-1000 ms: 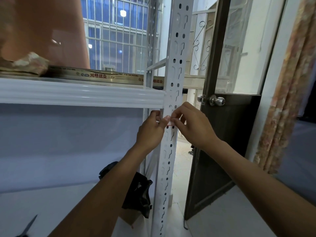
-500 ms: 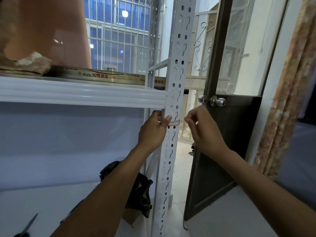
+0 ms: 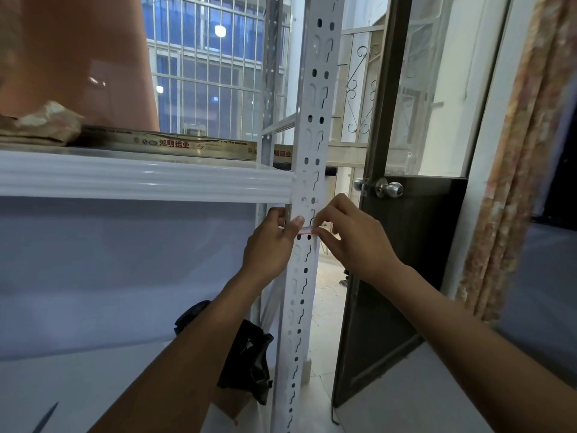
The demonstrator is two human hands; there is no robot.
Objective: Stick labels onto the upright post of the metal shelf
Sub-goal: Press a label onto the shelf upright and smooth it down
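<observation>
- Red-edged white sticky label point(image 3: 307, 231) lies crosswise on the upright white perforated metal post point(image 3: 313, 120).
- Left hand point(image 3: 270, 245) thumb-pins its left end; right hand point(image 3: 356, 239) pinches the right.

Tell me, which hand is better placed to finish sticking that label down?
Probably the right hand: it pinches the label's free end at the post's right edge and could press it down, while the left hand's thumb pins the other end.
</observation>
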